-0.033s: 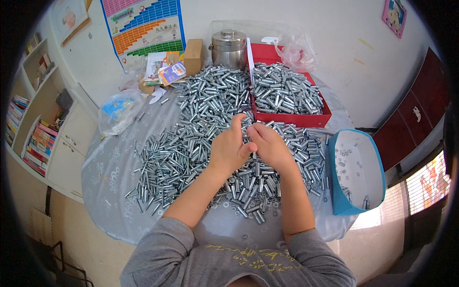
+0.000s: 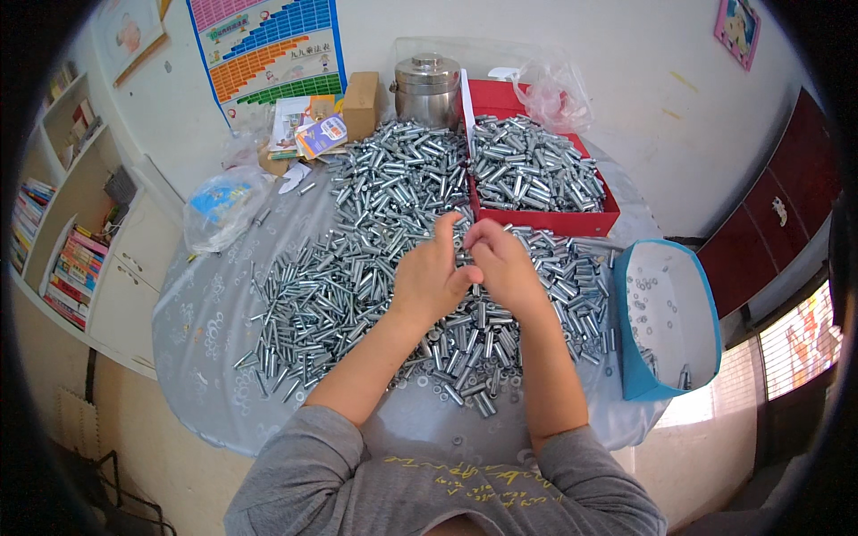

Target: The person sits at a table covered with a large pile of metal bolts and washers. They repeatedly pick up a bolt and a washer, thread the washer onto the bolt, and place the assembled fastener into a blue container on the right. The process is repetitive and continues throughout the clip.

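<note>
Over the middle of a large pile of shiny metal sleeves (image 2: 313,304), my two hands are close together. My left hand (image 2: 427,275) has its index finger pointing up and its thumb reaching toward the right hand; its other fingers are curled out of sight. Just beside it, my right hand (image 2: 505,272) is closed, with the fingers bent inward. Whatever sits between the hands is hidden by the fingers. Small ring washers (image 2: 438,387) lie along the near edge of the pile. Behind the hands, a red box (image 2: 572,223) is heaped with more metal sleeves (image 2: 532,165).
A blue fabric bin (image 2: 643,384) at the right holds washers and a few sleeves. At the back stand a steel pot (image 2: 427,94) and a cardboard box (image 2: 361,105). A plastic bag (image 2: 223,210) lies left on the grey tablecloth (image 2: 201,357).
My right hand has shifted slightly, its index finger now more bent and its knuckle raised. The left hand has hardly moved.
</note>
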Tool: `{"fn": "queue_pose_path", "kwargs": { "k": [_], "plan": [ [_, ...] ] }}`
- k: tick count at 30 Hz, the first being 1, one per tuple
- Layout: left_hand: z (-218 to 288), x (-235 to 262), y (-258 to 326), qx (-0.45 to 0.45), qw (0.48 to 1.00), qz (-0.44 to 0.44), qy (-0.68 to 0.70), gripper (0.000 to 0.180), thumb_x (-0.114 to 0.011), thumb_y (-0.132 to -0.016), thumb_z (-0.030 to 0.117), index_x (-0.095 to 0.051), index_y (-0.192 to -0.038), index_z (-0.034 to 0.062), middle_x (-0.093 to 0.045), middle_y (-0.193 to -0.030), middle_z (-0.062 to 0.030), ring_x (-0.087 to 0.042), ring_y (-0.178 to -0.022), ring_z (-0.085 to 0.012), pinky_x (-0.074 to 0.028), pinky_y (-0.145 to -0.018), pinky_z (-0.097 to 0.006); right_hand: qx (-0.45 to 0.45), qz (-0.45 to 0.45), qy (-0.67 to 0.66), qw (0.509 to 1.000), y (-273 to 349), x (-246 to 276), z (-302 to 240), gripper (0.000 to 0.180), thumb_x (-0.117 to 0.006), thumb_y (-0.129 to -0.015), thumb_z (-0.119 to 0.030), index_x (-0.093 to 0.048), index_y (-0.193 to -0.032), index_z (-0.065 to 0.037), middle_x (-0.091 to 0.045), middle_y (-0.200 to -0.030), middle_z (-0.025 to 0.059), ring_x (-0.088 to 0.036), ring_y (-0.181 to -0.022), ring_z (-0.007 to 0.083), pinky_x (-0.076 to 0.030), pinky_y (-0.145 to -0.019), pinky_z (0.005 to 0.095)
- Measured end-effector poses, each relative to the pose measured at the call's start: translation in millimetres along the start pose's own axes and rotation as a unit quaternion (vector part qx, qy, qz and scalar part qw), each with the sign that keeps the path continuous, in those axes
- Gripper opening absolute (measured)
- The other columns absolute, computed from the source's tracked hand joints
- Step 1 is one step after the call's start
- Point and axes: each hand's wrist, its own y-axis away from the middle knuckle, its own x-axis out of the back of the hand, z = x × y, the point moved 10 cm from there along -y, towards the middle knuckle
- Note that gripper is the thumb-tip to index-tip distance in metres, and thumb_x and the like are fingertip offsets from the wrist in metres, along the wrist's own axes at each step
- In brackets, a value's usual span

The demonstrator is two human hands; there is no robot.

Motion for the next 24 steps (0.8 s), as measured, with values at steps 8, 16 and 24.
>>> {"fn": "queue_pose_path", "kwargs": {
  "k": [8, 16, 24],
  "plan": [
    [-5.4, 1.4, -1.0, 0.019, 1.0, 0.01, 0.013, 0.108, -0.018, -0.063, 0.086, -0.037, -0.119, -0.0044, -0.056, -0.061, -0.0156, -0.059, -0.059, -0.0352, -0.044, -0.048, -0.04, 0.076, 0.191, 0.217, 0.954, -3.6, 35.9, -2.0, 0.035, -0.051, -0.086, -0.033, -0.054, -0.092, 0.001, -0.06, -0.08, 0.0176, -0.057, -0.073, 0.0358, -0.044, -0.069, 0.0416],
    [-14.3, 3.2, 0.6, 0.015, 0.998, 0.046, 0.029, 0.111, -0.016, -0.063, 0.086, -0.033, -0.124, -0.005, -0.058, -0.066, -0.0178, -0.06, -0.062, -0.0348, -0.046, -0.053, -0.04, -0.029, -0.129, -0.169, 0.977, 1.2, -33.0, -9.2, 0.026, -0.053, -0.09, -0.026, -0.053, -0.101, -0.002, -0.056, -0.075, 0.003, -0.052, -0.06, 0.0062, -0.043, -0.048, 0.0202],
    [-20.8, 3.2, -1.9, 0.056, 0.998, 0.009, -0.016, 0.111, -0.014, -0.064, 0.085, -0.031, -0.126, -0.005, -0.055, -0.058, -0.0122, -0.057, -0.055, -0.0323, -0.042, -0.048, -0.039, 0.019, 0.012, -0.027, 0.999, -7.9, 22.7, 1.7, 0.014, -0.058, -0.081, -0.014, -0.058, -0.088, -0.002, -0.057, -0.072, 0.0069, -0.053, -0.058, 0.013, -0.045, -0.051, 0.028]
  ]
}}
